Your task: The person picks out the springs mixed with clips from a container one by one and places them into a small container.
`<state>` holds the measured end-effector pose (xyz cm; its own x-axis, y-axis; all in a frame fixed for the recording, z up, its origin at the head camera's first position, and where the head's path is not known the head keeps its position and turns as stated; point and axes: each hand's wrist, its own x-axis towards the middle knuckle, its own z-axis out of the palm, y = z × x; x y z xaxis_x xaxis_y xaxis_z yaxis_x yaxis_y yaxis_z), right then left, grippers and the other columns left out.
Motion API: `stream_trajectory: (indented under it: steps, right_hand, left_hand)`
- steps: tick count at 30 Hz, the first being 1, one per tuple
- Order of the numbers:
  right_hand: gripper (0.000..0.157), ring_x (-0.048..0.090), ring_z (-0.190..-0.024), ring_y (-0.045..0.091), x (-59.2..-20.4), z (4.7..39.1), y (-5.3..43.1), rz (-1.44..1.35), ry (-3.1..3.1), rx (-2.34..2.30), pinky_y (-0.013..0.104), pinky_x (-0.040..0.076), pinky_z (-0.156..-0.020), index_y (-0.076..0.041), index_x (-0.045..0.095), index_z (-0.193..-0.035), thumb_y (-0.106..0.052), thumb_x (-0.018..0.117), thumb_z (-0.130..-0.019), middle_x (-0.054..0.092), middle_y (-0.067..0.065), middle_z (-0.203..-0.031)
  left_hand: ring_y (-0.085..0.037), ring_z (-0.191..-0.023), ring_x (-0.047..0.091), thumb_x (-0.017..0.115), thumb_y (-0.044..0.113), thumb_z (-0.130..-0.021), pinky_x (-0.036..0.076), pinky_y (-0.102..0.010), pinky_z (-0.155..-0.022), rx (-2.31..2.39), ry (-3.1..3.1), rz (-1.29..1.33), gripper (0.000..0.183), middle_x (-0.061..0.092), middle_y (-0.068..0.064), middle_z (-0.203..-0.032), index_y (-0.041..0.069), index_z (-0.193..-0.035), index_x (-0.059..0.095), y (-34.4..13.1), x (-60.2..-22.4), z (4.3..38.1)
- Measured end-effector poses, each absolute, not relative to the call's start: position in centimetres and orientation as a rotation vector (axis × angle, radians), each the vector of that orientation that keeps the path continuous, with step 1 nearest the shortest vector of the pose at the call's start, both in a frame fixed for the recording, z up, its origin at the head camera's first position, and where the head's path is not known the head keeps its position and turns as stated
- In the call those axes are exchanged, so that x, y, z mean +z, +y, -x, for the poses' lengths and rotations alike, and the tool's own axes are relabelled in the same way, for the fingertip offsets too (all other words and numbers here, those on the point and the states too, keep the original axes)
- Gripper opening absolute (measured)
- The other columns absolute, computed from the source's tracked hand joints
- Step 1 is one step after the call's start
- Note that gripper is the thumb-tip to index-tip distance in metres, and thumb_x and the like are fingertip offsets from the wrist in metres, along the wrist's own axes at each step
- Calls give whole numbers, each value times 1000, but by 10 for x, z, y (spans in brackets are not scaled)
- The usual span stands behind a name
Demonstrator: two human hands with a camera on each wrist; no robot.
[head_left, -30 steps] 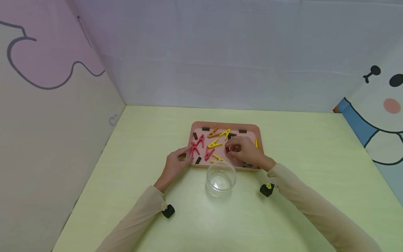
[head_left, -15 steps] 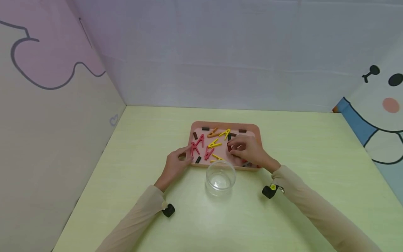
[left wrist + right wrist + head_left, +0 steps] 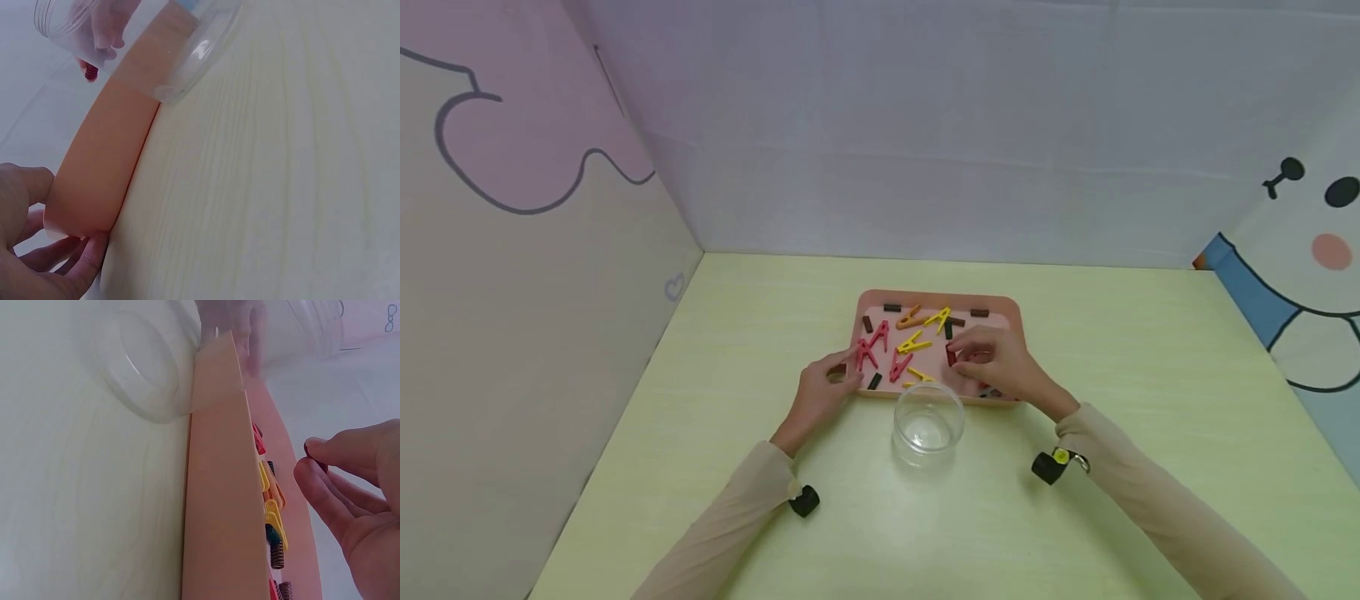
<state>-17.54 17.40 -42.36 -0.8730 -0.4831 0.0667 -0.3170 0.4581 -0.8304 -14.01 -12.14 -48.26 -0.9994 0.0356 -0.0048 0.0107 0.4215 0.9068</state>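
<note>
My right hand pinches a small dark red coil spring between thumb and fingertips, over the right half of a pink tray. The red spring also shows beyond the tray wall in the left wrist view. My left hand grips the tray's left front corner, its thumb near the rim and its fingertips low on the wall. Pink clips, yellow clips and an orange clip lie in the tray. Several dark springs are scattered among them.
A clear round jar, lidless, stands on the pale wood table right before the tray's front wall. Each sleeve carries a black wrist camera. A pale wall rises behind the table.
My right hand has shifted slightly right and toward me with the red spring between its fingertips. The left hand keeps its place on the tray.
</note>
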Motion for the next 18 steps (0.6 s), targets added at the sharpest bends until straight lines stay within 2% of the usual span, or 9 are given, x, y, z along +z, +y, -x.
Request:
stream_trajectory:
  steps: [4,11,18]
  right_hand:
    - [26,63,-93,25,-421,173,177,668,2498,-1403,35,53,-80,0,68,-108,-7,71,-83,64,12,-110]
    - [24,63,-92,21,-411,166,180,640,2534,-1380,31,54,-77,-6,70,-105,-9,73,-81,66,6,-107]
    - [24,63,-95,22,-401,162,180,696,2540,-1380,30,54,-77,-4,70,-105,-6,73,-81,66,7,-108]
  left_hand:
    - [-20,-102,58,67,15,-87,50,-36,-85,1670,2633,-38,44,60,-5,-123,16,-130,59,-120,-483,141]
    - [-19,-101,58,66,15,-88,51,-36,-85,1663,2640,-53,43,61,-5,-122,16,-131,59,-118,-481,142]
    - [-20,-100,59,67,14,-87,51,-36,-85,1673,2646,-69,44,61,-6,-122,14,-130,59,-117,-481,143]
